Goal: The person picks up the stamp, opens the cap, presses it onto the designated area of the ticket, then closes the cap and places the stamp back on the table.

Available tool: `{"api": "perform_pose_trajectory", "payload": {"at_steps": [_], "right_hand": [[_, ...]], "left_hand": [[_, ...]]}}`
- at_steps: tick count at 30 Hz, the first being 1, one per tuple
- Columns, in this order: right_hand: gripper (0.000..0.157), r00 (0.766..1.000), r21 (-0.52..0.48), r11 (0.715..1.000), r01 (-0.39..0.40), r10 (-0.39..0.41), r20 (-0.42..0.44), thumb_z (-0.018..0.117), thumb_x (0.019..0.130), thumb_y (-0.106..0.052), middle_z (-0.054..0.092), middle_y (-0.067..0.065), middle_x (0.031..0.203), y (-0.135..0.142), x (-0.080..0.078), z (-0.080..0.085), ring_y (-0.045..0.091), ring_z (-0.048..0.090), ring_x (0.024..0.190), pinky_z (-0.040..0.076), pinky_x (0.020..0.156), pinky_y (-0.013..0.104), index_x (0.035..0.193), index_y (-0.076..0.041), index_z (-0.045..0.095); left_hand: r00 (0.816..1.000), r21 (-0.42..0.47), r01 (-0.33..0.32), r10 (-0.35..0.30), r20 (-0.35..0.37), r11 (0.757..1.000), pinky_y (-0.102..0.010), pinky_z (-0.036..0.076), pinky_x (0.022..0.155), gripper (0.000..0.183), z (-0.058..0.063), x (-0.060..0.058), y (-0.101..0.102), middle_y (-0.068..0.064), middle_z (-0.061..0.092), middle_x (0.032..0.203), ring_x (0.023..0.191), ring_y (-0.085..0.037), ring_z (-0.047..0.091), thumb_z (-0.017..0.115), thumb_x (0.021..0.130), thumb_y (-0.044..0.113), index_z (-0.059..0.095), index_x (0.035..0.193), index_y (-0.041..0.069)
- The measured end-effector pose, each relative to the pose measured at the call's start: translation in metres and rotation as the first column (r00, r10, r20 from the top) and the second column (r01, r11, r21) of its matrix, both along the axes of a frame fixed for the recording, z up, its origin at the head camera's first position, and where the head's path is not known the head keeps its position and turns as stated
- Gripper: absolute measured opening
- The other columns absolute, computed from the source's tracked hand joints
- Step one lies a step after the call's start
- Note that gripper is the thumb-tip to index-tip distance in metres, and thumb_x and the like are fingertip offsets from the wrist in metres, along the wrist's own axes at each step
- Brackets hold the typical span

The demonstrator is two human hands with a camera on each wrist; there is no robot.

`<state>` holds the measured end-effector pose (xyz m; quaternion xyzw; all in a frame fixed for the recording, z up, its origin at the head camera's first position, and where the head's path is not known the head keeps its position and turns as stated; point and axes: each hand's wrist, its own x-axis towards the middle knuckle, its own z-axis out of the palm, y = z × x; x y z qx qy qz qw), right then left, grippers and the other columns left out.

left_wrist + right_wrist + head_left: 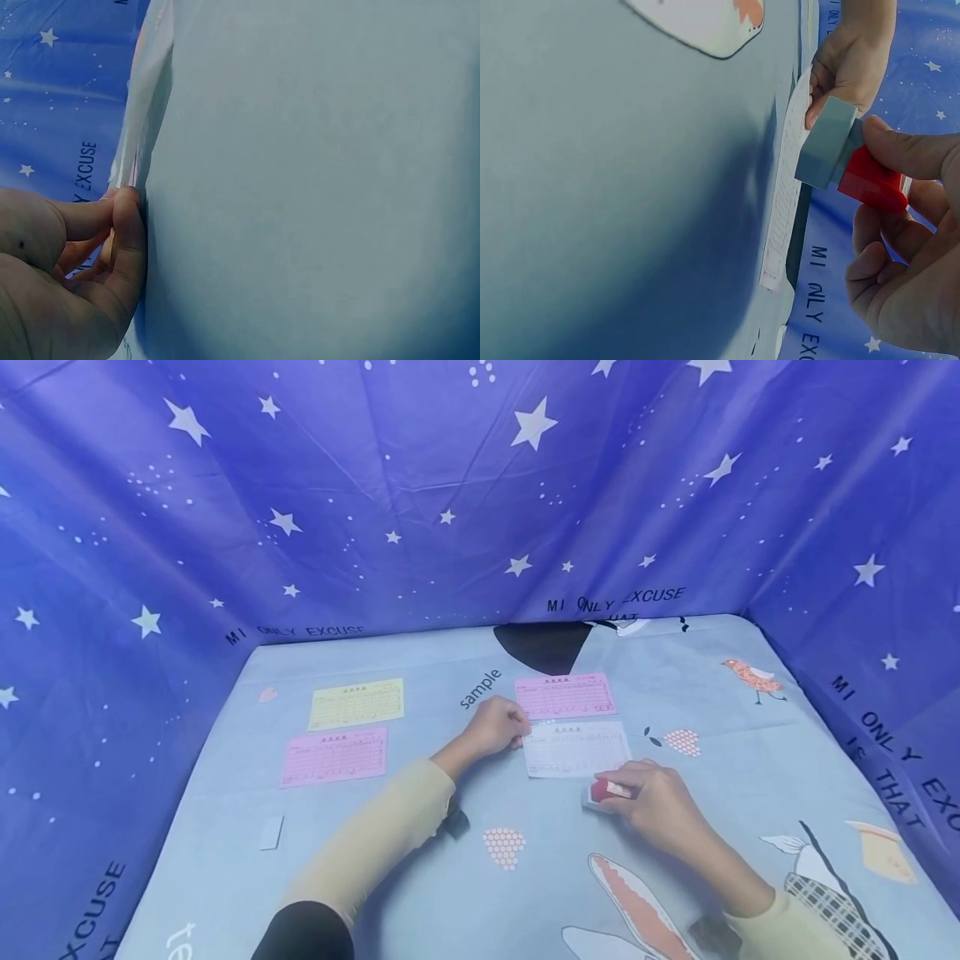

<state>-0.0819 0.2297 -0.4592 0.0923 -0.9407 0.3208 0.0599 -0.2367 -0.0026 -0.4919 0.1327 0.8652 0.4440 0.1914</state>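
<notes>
My left hand (495,727) pinches the left edge of a white printed form (576,750) lying on the cloth-covered table; in the left wrist view the thumb and fingertips (127,201) meet on the paper edge. Just beyond it lies a pink form (566,695). My right hand (663,802) grips a stamp with a red handle (871,181) and a grey block-shaped end (827,142), between thumb and fingers. This stamp (607,791) is near the white form's lower right corner, its grey end toward the form in the right wrist view.
On the left lie a yellow form (357,703) and another pink form (335,756). A small flat white piece (272,832) is nearer the front left. The pale blue cloth (225,877) has printed pictures, and star-patterned curtains (420,468) surround the table.
</notes>
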Motion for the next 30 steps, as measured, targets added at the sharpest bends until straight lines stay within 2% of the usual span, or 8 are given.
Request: {"api": "perform_pose_trajectory", "payload": {"at_steps": [18,30], "right_hand": [[0.034,1.0,-0.023,1.0,0.009,-0.009,0.011,0.091,0.071,-0.008,0.076,-0.002,0.093,-0.002,0.001,-0.004,0.015,0.062,0.083,0.051,0.068,0.029,0.103,-0.009,0.08],[0.033,0.999,-0.018,1.0,0.007,-0.006,0.035,0.09,0.072,-0.009,0.076,-0.001,0.094,-0.003,0.0,-0.002,0.019,0.065,0.09,0.053,0.075,0.035,0.104,-0.009,0.08]], "left_hand": [[1.0,0.006,-0.008,0.008,-0.017,1.0,-0.019,0.045,0.05,0.012,0.0,-0.001,-0.001,-0.002,0.066,0.068,0.056,-0.01,0.059,0.068,0.095,0.008,0.074,0.085,0.006],[0.999,0.002,-0.015,0.015,-0.042,1.0,-0.023,0.05,0.055,0.009,0.003,0.003,-0.01,-0.001,0.067,0.071,0.062,-0.013,0.062,0.067,0.096,0.011,0.073,0.09,0.007]]}}
